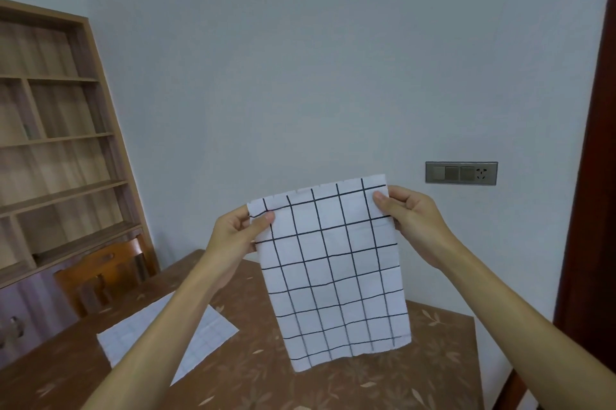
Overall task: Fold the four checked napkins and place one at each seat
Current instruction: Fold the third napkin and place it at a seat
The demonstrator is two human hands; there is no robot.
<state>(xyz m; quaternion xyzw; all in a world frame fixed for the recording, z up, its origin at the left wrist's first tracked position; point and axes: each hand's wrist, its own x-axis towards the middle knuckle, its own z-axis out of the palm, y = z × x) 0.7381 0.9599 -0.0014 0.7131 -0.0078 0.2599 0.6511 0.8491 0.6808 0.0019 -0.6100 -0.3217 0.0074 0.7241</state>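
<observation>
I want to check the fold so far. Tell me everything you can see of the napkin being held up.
The held napkin is white cloth with a dark grid of thin lines. It hangs upright above the table, slightly tilted, lightly wrinkled, lower edge free. The left hand pinches its top left corner, the right hand its top right.

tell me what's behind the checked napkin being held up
Behind the held napkin, pinched by the left hand and right hand, are wall and brown table. Whatever lies on the table directly behind it is hidden.
</observation>
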